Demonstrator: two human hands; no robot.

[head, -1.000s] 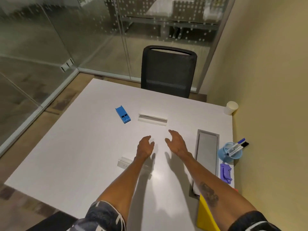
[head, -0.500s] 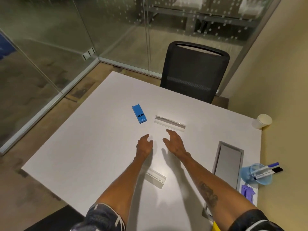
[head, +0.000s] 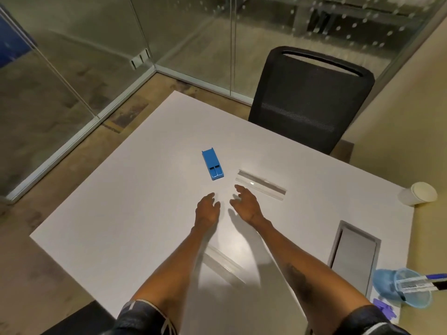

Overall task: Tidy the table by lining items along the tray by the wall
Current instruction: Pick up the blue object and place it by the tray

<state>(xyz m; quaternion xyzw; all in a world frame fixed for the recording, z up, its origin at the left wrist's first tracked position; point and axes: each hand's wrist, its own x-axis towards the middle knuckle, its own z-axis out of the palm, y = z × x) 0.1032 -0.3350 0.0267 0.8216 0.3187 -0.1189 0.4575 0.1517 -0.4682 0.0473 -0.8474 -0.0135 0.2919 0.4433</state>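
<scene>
A blue rectangular block (head: 212, 166) lies mid-table. To its right a clear plastic strip (head: 260, 184) lies flat. A second clear strip (head: 223, 264) lies nearer me, partly under my left forearm. My left hand (head: 207, 209) hovers open just below the blue block, holding nothing. My right hand (head: 245, 204) is open too, its fingertips close to the left end of the far strip. The grey recessed tray (head: 354, 258) sits at the right, near the wall.
A white paper cup (head: 418, 197) lies on its side at the table's right edge. A blue cup (head: 401, 290) holding markers and a purple item (head: 384, 309) sit by the tray. A black chair (head: 309, 100) stands behind the white table (head: 121, 213).
Both hands have reached forward across the table toward the blue block and the far clear strip. The view has swung left, so the tray and cups now sit further right.
</scene>
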